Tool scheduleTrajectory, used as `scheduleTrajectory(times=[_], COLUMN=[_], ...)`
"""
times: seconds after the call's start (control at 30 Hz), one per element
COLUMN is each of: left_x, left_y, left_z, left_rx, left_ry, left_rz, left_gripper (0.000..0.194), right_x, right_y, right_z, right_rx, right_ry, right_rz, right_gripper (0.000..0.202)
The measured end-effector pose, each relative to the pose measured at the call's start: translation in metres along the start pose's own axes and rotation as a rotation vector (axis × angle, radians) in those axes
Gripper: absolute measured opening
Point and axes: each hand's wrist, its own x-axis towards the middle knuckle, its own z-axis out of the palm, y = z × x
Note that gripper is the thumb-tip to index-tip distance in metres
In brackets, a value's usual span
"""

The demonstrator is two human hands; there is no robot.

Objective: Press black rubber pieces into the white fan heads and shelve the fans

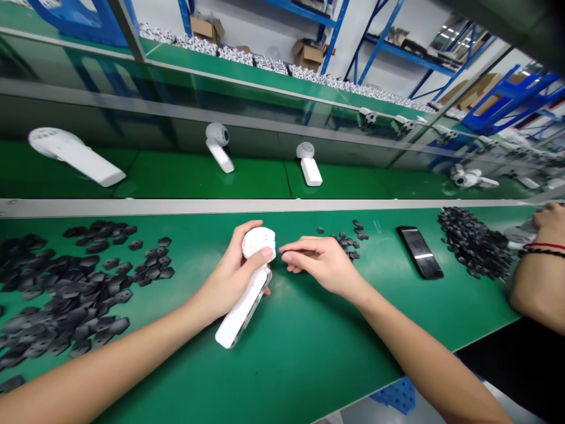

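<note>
A white handheld device (242, 309) with a round head and a long handle is in my left hand (232, 277), whose thumb lies across its neck. The handle slants down to the left, and a seam shows along its right side. Just right of the round head is my right hand (324, 262), thumb and forefinger pinched together; what they hold, if anything, is too small to make out. Small black pieces (348, 241) lie on the green table (273, 377) behind my right hand. Larger flat black pieces (79, 294) are spread out at the left.
A black phone (419, 252) lies at the right, beside a heap of black parts (474, 241). Another person's arm (536, 288) reaches in at the right edge. Similar white devices (310, 168) lie on the green conveyor (256, 179) behind a metal rail (198, 206).
</note>
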Motion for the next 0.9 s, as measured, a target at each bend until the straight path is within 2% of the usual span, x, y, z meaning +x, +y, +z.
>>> scheduleTrajectory(times=[0.1,0.2,0.3,0.4,0.47,0.57,0.7,0.9], left_x=[0.000,-0.002,-0.005,-0.007,-0.007,-0.007,-0.009,-0.011], left_y=[-0.004,-0.007,-0.007,-0.007,-0.006,-0.005,-0.004,-0.005], left_z=[0.002,0.003,0.005,0.006,0.008,0.010,0.011,0.008], left_rx=[-0.095,-0.100,0.014,0.130,0.206,0.251,0.174,0.194], left_ry=[0.024,0.029,0.004,0.018,0.039,0.059,0.057,0.015], left_rz=[0.021,0.030,0.016,0.084,0.138,0.142,0.160,0.180], left_gripper=[0.061,0.058,0.064,0.071,0.083,0.098,0.089,0.079], right_x=[-0.003,-0.006,-0.007,-0.008,-0.008,-0.008,-0.008,-0.005], right_y=[-0.003,-0.005,-0.005,-0.004,-0.002,0.001,0.007,0.014], right_z=[0.002,0.007,0.013,0.018,0.020,0.021,0.022,0.021], right_rx=[0.010,-0.036,-0.149,-0.279,-0.348,-0.423,-0.549,-0.604], right_ry=[-0.005,0.035,0.100,0.156,0.179,0.215,0.256,0.231], right_rz=[0.016,0.016,-0.042,-0.145,-0.215,-0.296,-0.417,-0.482], right_gripper=[0.028,0.024,0.021,0.017,0.013,0.016,0.020,0.017])
